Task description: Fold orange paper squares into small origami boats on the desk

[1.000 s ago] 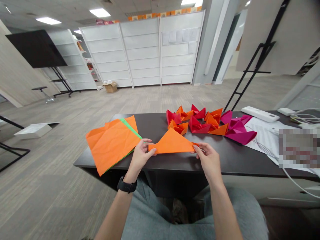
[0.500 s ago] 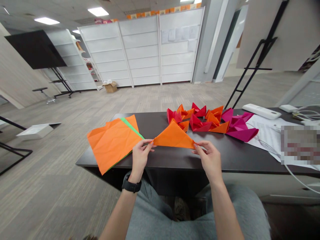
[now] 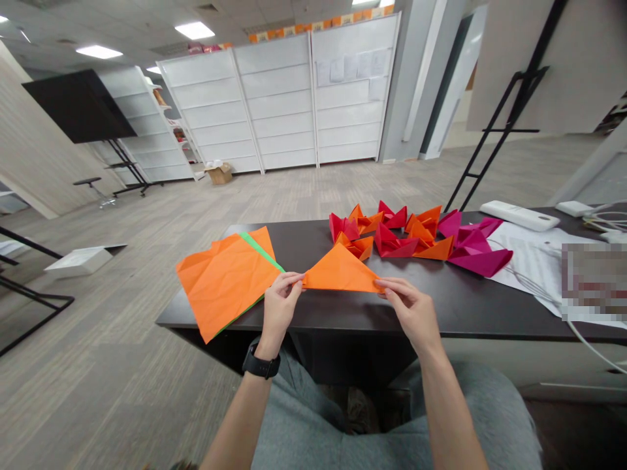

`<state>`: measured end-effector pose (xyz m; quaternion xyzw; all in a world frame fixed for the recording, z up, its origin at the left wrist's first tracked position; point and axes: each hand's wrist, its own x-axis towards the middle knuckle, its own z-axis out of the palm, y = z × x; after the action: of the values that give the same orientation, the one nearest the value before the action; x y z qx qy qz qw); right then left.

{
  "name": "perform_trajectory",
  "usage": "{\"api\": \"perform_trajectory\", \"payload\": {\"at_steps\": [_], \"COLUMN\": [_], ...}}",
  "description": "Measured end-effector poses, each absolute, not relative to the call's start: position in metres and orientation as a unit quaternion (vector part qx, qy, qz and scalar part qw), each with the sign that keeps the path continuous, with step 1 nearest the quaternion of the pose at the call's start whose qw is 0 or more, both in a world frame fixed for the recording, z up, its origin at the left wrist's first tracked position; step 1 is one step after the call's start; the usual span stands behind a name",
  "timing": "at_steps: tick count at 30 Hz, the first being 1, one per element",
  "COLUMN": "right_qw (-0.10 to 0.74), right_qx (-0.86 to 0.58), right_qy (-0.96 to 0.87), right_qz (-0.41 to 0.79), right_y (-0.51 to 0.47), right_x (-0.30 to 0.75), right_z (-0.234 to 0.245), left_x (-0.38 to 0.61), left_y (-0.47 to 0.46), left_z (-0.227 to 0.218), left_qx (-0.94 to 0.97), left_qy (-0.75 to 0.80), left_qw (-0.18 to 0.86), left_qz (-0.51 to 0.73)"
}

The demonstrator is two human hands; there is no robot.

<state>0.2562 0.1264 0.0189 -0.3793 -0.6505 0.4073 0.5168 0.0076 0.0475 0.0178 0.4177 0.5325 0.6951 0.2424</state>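
Fold work, mid-hold. Both hands are on an orange paper folded into a flat triangle (image 3: 339, 273), low over the near part of the dark tabletop (image 3: 465, 307). Its apex points away from the person and its long edge faces them. Can't tell if it touches the surface.

Left hand (image 3: 280, 307): thumb and fingertips pinch the triangle's left corner, fingers curled almost closed on it. Right hand (image 3: 410, 310): same pinch at the right corner, thumb on top, nothing else held.

My read on doing this well:
- Pull equally at both corners so the long edge runs straight.
- Get the layers flush at the tips before pressing.
- Hold the paper low so it can go down flat without slipping.
- Pinch at the tips only; a deeper grip would likely dent the sheet.

Nearby:
- Stack of flat orange paper sheets (image 3: 225, 281) over a green sheet (image 3: 259, 251), just left of the left hand, overhanging the table edge.
- Cluster of folded red, orange and magenta paper shapes (image 3: 406, 238) behind the triangle.
- White remote (image 3: 519, 215) and printed white papers (image 3: 524, 261) at far right.
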Motion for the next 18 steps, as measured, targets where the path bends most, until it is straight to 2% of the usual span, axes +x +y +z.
{"api": "perform_trajectory", "payload": {"at_steps": [6, 9, 14, 18], "right_qw": [0.526, 0.503, 0.489, 0.471], "right_qx": [-0.385, -0.391, -0.398, -0.403], "right_qy": [-0.588, -0.580, -0.605, -0.633], "right_qz": [0.478, 0.508, 0.486, 0.464], "right_y": [0.134, 0.135, 0.133, 0.134], "right_x": [0.255, 0.256, 0.255, 0.254], "right_z": [0.011, 0.014, 0.014, 0.006], "left_x": [0.005, 0.004, 0.003, 0.004], "left_y": [0.051, 0.051, 0.052, 0.050], "left_z": [0.014, 0.014, 0.013, 0.017], "left_qx": [0.396, 0.386, 0.386, 0.371], "left_qy": [0.532, 0.528, 0.510, 0.515], "left_qw": [0.271, 0.273, 0.338, 0.347], "left_qz": [0.698, 0.706, 0.691, 0.690]}}
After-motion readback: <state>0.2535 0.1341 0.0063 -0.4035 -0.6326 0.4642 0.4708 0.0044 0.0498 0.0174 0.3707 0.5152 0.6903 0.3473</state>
